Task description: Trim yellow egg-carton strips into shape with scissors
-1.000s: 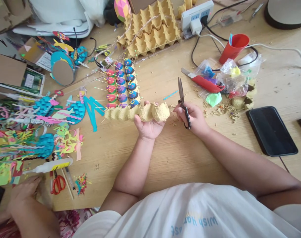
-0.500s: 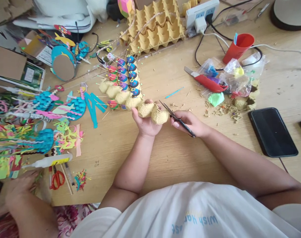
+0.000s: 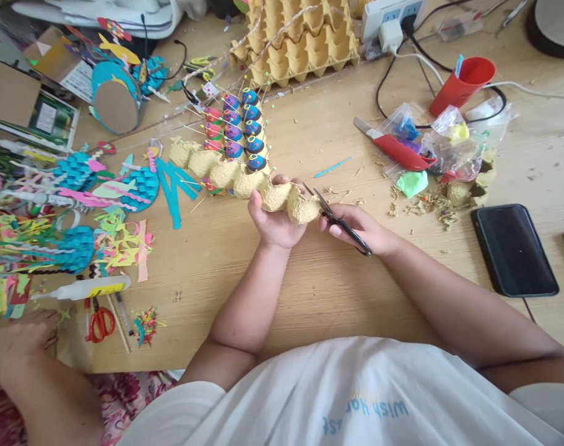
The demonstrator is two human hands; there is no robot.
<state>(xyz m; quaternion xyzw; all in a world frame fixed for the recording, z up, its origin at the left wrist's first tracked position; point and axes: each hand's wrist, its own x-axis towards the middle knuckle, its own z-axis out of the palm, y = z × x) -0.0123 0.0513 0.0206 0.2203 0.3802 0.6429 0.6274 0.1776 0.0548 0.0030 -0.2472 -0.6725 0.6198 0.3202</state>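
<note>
- Close by, my left hand (image 3: pixel 280 228) is curled around an egg-carton strip (image 3: pixel 249 182) of 6 cups, held over the wooden table (image 3: pixel 202 322).
- My right hand (image 3: pixel 358 228) grips black-handled scissors (image 3: pixel 340 224), blades at the egg-carton strip's right end; I can't tell whether they touch it.
- Beyond, partly hidden by it, are 3 rows of painted cups (image 3: pixel 233 132).
- Farther right, a red cup (image 3: pixel 462 88).
- Farthest, egg trays (image 3: pixel 304 46) beside 1 white power socket (image 3: pixel 373 26).
</note>
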